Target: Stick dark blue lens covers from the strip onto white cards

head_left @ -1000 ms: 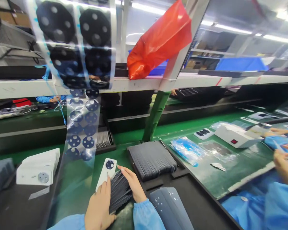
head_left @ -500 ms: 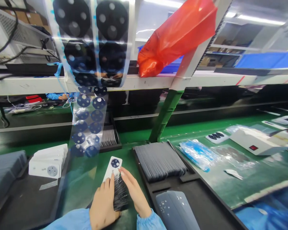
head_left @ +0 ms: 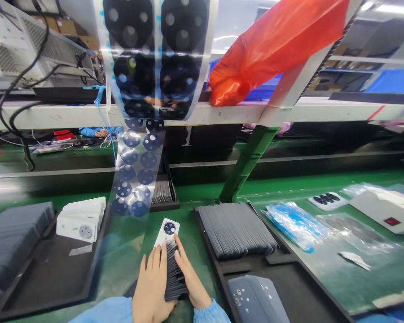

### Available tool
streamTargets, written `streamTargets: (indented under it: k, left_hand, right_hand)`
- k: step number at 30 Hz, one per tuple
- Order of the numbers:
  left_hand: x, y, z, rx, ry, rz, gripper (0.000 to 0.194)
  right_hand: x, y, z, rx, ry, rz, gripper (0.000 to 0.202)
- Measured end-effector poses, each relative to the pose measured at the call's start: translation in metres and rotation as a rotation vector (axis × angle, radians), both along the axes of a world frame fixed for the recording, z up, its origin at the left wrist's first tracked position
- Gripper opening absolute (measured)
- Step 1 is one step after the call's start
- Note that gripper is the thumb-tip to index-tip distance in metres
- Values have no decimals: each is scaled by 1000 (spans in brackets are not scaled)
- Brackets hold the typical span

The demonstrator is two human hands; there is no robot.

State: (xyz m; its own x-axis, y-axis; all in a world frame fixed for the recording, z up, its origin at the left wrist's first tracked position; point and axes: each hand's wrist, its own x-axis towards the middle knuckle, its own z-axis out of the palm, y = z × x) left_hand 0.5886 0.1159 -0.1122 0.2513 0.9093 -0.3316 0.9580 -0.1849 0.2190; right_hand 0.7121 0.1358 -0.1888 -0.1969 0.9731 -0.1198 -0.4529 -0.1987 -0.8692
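Observation:
A fanned stack of thin dark panels (head_left: 175,280) is between my hands, low in the middle of the head view. A white phone-shaped panel (head_left: 162,234) with a dark round camera-lens piece (head_left: 169,228) at its top lies at the far end of the stack. My left hand (head_left: 152,280) is around the stack's left side, thumb at its near end, with long fingers reaching over the white panel. At the right side, my right hand (head_left: 192,280) touches the stack's edges with straight fingers, slightly apart. The stack's underside is hidden.
A black tray (head_left: 283,289) at right holds a row of grey panels (head_left: 237,229) and loose blue-grey ones (head_left: 257,298). Another tray (head_left: 50,287) at left holds white panels (head_left: 82,217). A clear film strip (head_left: 136,168) with dark round stickers hangs ahead, beside a green post (head_left: 249,163).
The view has swung a little left, so the scene sits farther right. My left fingers now lie straighter over the white panel. Both hands stay at the stack.

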Motion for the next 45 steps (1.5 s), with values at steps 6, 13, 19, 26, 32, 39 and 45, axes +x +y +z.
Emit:
streamTargets:
  k: [6, 13, 19, 26, 32, 39, 45]
  left_hand:
    - [-8, 10, -3, -22, -30, -42, 117]
    - [-10, 6, -14, -22, -25, -107, 124]
    - [-8, -3, -18, 108, 28, -70, 102]
    - [-12, 5, -2, -25, 19, 37, 111]
    - [-19, 18, 2, -25, -18, 39, 119]
    - [-22, 24, 4, -10, -40, 15, 122]
    - [-22, 23, 6, -21, -68, -12, 118]
  right_hand:
    - [-5, 6, 3, -25, -108, -7, 86]
    - [2, 11, 6, 225, -351, 45, 64]
    - [-1, 22, -6, 147, -316, 9, 68]
    - [-11, 32, -6, 71, -258, -42, 79]
    - [-5, 8, 1, 94, -314, -84, 76]
    - [3, -14, 15, 216, -471, 93, 85]
    - [20, -1, 37, 481, -981, 253, 137]
